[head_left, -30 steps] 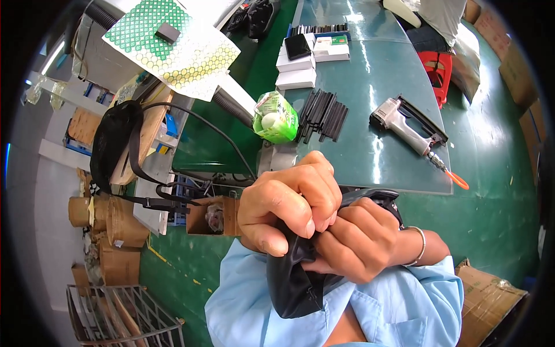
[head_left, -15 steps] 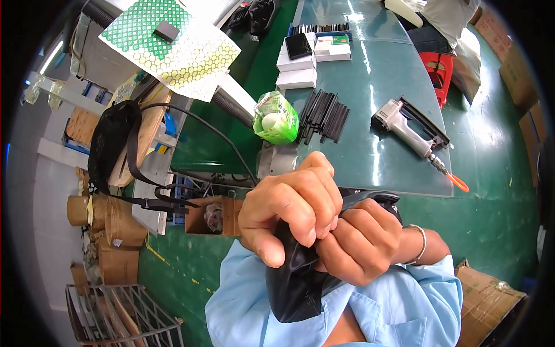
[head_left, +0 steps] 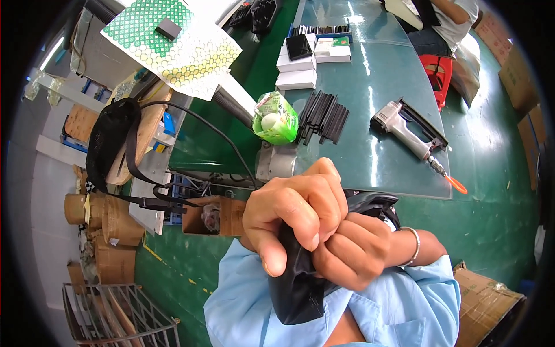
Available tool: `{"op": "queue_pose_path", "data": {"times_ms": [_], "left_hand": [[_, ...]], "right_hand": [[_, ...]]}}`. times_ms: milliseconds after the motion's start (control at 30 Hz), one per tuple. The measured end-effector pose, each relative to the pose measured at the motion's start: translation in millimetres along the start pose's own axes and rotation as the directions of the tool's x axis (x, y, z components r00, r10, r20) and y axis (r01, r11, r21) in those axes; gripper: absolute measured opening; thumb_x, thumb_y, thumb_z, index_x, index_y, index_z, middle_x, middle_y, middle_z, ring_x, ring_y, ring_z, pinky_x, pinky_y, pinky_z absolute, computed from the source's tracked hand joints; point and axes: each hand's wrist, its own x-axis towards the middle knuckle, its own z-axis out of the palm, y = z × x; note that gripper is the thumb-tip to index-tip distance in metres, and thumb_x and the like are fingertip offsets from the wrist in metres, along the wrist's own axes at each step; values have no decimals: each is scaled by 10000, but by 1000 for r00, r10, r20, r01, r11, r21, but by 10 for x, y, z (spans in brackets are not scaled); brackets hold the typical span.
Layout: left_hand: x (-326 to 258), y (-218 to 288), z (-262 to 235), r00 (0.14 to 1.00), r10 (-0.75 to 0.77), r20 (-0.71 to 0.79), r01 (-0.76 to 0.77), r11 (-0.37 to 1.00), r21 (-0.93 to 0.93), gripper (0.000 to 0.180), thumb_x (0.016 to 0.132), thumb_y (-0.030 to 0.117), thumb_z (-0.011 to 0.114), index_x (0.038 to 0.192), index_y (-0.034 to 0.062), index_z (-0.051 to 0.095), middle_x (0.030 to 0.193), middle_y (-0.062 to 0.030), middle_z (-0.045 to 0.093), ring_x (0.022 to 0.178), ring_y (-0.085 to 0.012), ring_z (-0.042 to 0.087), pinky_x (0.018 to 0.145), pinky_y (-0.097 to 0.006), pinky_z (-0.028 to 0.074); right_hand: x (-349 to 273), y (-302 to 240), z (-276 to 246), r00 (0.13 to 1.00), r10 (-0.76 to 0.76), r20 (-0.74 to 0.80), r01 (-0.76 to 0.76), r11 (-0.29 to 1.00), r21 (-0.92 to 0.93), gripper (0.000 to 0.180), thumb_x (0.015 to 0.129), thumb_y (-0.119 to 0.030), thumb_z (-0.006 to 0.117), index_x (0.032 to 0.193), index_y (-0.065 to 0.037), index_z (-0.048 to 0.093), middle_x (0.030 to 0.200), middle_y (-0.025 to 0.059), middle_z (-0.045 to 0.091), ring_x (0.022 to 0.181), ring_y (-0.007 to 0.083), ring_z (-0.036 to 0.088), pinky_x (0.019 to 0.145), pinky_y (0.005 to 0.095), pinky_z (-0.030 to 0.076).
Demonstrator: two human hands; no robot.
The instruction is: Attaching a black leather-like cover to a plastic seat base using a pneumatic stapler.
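Observation:
In front of my chest, both hands are closed on a piece of glossy black leather-like material (head_left: 296, 295). My left hand (head_left: 295, 205) grips it from above, its fingers curled down and its thumb pointing toward me. Pressed against those fingertips is my right hand (head_left: 355, 248), a fist around the same material, with a bracelet on its wrist. One end of the material hangs below my left hand; another part shows beyond my right hand near the table edge. What lies inside my fists is hidden.
On the green table (head_left: 399, 75) lie a nail gun (head_left: 407, 130) with an orange hose, several black strips (head_left: 324, 118) and white boxes (head_left: 298, 72). A green carton (head_left: 276, 118) stands left of the strips. A person (head_left: 442, 26) sits at the far right on a red stool (head_left: 438, 75).
My hands have shifted slightly, the left a little down and to the right, still gripping the material. The person at the far right has moved an arm.

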Motion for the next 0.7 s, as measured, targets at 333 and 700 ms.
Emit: {"op": "queue_pose_path", "data": {"times_ms": [333,700], "left_hand": [[83,111,-113,979,-58,197,11,972,233,453,901,412,506,544,134,492,725,5,528,705,-194,381,698,-371,244],[145,178,-164,950,-126,284,20,937,349,334,823,305,515,561,100,493,750,-49,502,818,-274,406,720,-369,342]], "right_hand": [[6,118,18,998,34,50,-38,996,84,108,588,-85,623,631,-75,525,552,-25,318,441,95,325,404,243,234],[67,166,12,943,-325,-71,315,941,-122,206,671,-27,623,860,-103,592,781,27,490,559,126,466,434,242,404]]}}
